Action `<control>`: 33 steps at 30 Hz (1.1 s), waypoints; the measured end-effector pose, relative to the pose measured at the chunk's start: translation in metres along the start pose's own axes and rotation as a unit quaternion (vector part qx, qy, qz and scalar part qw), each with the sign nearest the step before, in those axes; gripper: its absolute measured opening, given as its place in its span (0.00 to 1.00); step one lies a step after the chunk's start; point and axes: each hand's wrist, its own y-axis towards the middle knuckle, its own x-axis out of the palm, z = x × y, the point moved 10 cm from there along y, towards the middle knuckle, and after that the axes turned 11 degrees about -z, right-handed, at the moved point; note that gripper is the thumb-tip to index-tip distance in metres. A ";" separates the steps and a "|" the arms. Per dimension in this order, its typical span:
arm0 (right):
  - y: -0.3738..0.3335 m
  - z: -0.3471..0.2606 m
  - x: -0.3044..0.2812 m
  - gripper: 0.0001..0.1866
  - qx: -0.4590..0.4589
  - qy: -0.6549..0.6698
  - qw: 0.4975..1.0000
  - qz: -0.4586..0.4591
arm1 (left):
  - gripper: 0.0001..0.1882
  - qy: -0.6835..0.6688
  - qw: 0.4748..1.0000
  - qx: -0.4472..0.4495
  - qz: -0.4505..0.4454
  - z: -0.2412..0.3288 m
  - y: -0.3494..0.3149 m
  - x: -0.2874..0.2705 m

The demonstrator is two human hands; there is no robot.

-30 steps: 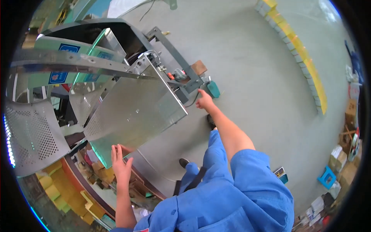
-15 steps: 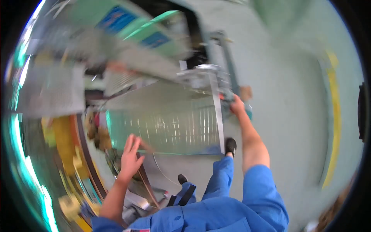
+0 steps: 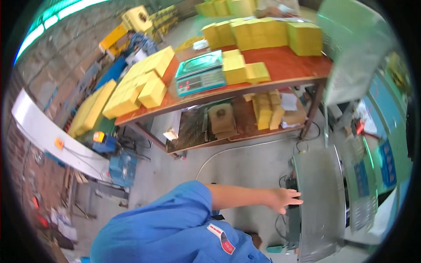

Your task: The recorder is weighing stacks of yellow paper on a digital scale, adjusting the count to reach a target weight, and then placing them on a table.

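The view is now swinging round from the half-second-old picture: the flat, grey, brushed-metal plate (image 3: pixel 322 201), which was filling the middle, is now showing at the right, below the right end of a red-brown wooden counter (image 3: pixel 289 69). The right hand, earlier reaching toward the plate's frame, is no longer showing, so its fingers cannot be judged. The bare left hand (image 3: pixel 283 200), on an arm in a short blue sleeve, is now stretching across to the plate's near long side; its fingers are spreading apart and gripping nothing visible. Whether the fingertips are touching the plate cannot be told.

The counter, barely showing before, is now spanning the upper view. A teal-framed weighing scale (image 3: pixel 201 73) with a lit red display is sitting near its front edge, left of the middle. Yellow rectangular boxes (image 3: pixel 263 35) are lining the rear edge, and more yellow boxes (image 3: pixel 131 90) are crowding the left end. Beneath, a lower wooden shelf (image 3: pixel 243 135) is carrying further yellow boxes (image 3: pixel 264 113).

A pale grey-green curved panel (image 3: pixel 351 39) is hiding the counter's rear right corner. A thin white cable (image 3: pixel 237 147) is looping over the grey floor between the counter and the arm.
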 end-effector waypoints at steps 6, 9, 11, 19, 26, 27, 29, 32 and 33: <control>-0.046 -0.222 0.174 0.22 -0.194 -0.284 0.937 0.052 | 0.30 0.016 0.899 -0.123 0.421 -0.163 -0.354 -0.150; -0.029 -0.267 0.277 0.21 -0.264 -0.425 0.866 0.012 | 0.23 0.190 0.727 -0.341 0.565 -0.218 -0.581 -0.249; -0.057 -0.325 0.367 0.20 -0.285 -0.480 0.830 -0.024 | 0.27 0.221 0.619 -0.486 0.576 -0.249 -0.691 -0.289; -0.050 -0.423 0.724 0.19 -0.114 -0.266 0.876 -0.386 | 0.55 -0.076 0.624 -0.705 0.329 -0.437 -0.796 -0.268; -0.070 -0.450 0.889 0.26 -0.020 -0.058 0.818 -0.572 | 0.51 -0.018 0.689 -0.633 0.352 -0.373 -0.726 -0.250; -0.097 -0.446 0.905 0.24 -0.001 -0.045 0.780 -0.624 | 0.50 0.006 0.690 -0.609 0.391 -0.352 -0.726 -0.238; -0.084 -0.413 0.910 0.23 0.043 -0.048 0.745 -0.664 | 0.49 0.052 0.688 -0.570 0.445 -0.311 -0.723 -0.231; -0.179 -0.464 0.890 0.26 -0.022 -0.230 0.749 -0.621 | 0.48 -0.155 0.601 -0.502 0.602 -0.298 -0.756 -0.189; -0.201 -0.502 0.886 0.26 -0.096 -0.323 0.707 -0.622 | 0.48 -0.269 0.554 -0.427 0.662 -0.300 -0.754 -0.185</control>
